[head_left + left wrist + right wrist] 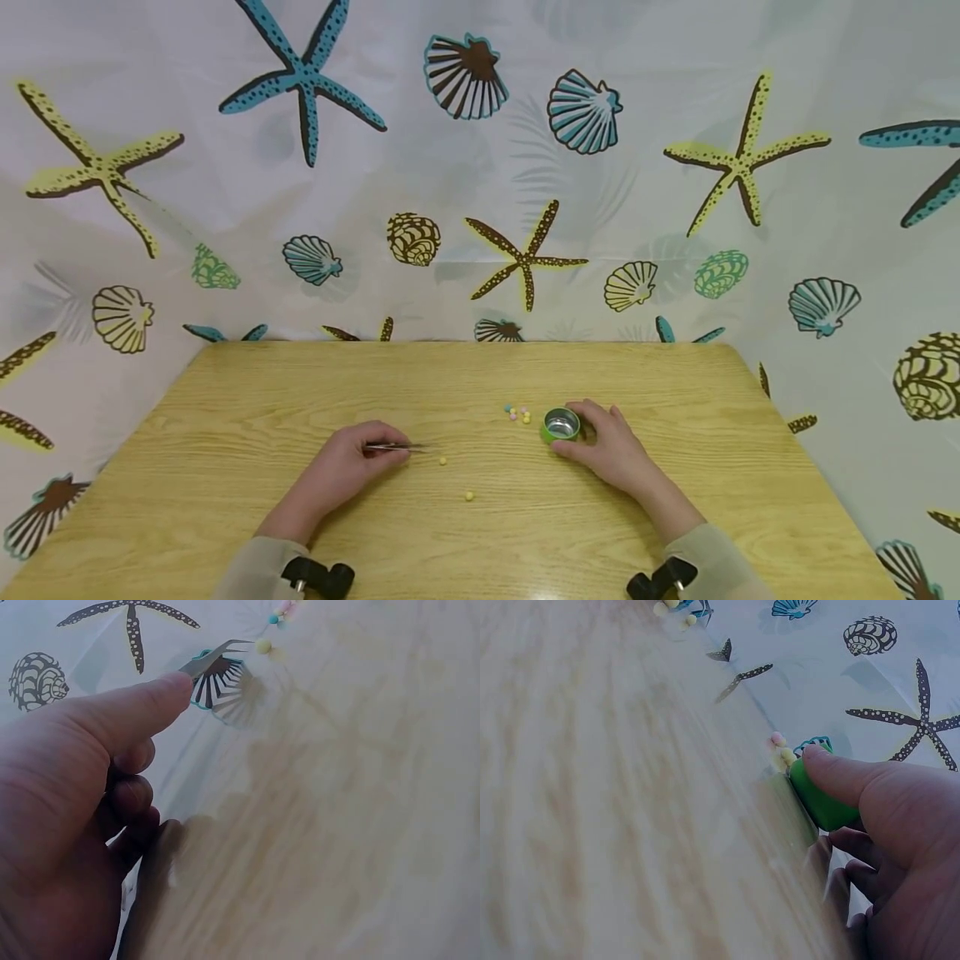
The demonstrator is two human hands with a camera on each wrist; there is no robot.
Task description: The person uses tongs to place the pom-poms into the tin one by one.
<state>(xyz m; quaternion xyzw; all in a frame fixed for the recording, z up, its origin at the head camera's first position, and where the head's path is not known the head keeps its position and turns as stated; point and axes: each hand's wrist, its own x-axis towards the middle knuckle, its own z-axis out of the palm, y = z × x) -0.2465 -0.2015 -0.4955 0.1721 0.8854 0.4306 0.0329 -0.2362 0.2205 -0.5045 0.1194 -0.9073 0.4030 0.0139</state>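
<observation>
My left hand (360, 458) pinches a pair of metal tweezers (390, 447) whose tips point right, just short of a small yellow ball (442, 461) on the table. In the left wrist view the slightly parted tips of the tweezers (225, 651) appear close beside a yellow ball (263, 646); contact is hard to tell. Thumb and fingers of my right hand (611, 446) grip a small green cup (560, 425), upright with a shiny metallic inside. From the right wrist, the thumb lies on the green cup's (821, 795) side. Nearer the front lies another yellow ball (469, 496).
Left of the cup, several small yellow, pink and blue balls (517, 414) form a loose cluster. Everything stands on a wood-grain table (300, 383). A white curtain (360, 167) printed with shells and starfish hangs behind and along both sides.
</observation>
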